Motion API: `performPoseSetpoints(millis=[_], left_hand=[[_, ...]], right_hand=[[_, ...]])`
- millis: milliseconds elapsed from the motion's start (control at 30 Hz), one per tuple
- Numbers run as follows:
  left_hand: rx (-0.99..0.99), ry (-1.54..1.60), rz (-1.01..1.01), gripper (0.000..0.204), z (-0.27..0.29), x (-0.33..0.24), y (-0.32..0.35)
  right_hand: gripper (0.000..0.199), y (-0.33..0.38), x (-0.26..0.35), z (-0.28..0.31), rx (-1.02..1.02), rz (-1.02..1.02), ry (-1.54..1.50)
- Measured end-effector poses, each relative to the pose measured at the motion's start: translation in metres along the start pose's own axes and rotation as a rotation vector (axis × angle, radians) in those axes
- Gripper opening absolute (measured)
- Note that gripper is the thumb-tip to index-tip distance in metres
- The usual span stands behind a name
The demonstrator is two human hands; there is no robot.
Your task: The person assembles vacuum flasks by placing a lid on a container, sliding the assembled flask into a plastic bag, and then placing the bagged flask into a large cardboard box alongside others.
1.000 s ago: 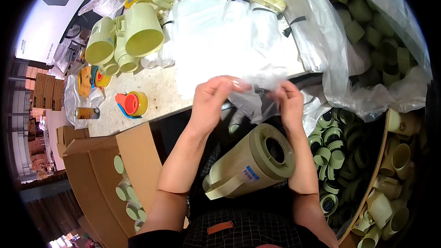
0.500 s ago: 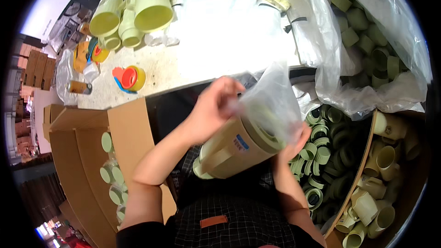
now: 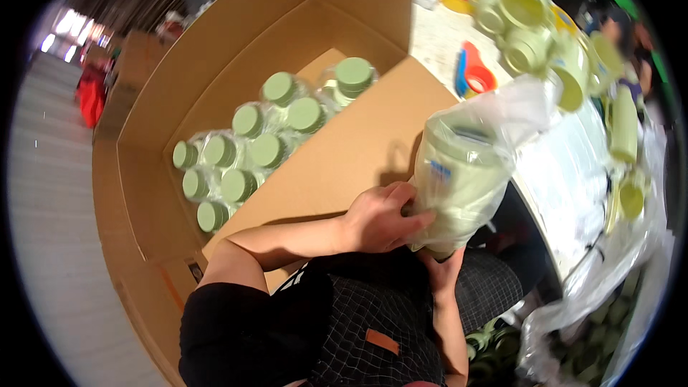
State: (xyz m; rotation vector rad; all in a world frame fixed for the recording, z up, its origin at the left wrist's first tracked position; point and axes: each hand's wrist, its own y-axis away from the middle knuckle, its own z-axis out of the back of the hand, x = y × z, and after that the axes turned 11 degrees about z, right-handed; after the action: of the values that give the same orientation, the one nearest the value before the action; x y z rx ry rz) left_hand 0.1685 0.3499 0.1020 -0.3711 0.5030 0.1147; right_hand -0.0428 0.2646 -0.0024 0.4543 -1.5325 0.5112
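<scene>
A pale green pitcher (image 3: 462, 179) with a small blue label stands upright in front of me, inside a clear plastic bag (image 3: 527, 111) whose loose end flares out above its top. My left hand (image 3: 383, 218) is closed at the pitcher's lower left side, with its fingers curled on the bag there. Under the base, my right hand (image 3: 444, 269) grips the pitcher from below; part of its fingers is hidden behind it.
An open cardboard box (image 3: 251, 43) at left holds several bagged pieces with green lids (image 3: 304, 115). On the table (image 3: 441, 32) are red and blue-handled tape (image 3: 473, 75) and several green pitchers (image 3: 527, 7). Green parts (image 3: 494, 344) lie at lower right.
My view has swung left toward the open box. The pitcher went from tilted to upright, and the bag now covers it down to its lower part. Both hands have moved to its lower end.
</scene>
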Motion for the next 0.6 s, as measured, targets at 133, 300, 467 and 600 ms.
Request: performPoseSetpoints(millis=[133,300,467,600], left_hand=[[-0.050,-0.134,0.172,0.049,0.019,0.015,0.023],[-0.053,-0.356,0.666,0.061,0.085,0.050,0.041],[-0.516,0.461,0.936,0.038,0.137,0.114,0.076],[-0.729,0.389,0.903,0.035,0.194,0.220,0.129]], right_hand=[[0.083,-0.009,0.011,-0.017,-0.020,0.091,0.351],[0.086,-0.058,0.120,-0.091,0.175,0.603,0.569],[0.073,-0.094,0.174,-0.200,0.437,0.904,0.242],[0.083,-0.114,0.188,-0.256,0.716,0.973,0.078]])
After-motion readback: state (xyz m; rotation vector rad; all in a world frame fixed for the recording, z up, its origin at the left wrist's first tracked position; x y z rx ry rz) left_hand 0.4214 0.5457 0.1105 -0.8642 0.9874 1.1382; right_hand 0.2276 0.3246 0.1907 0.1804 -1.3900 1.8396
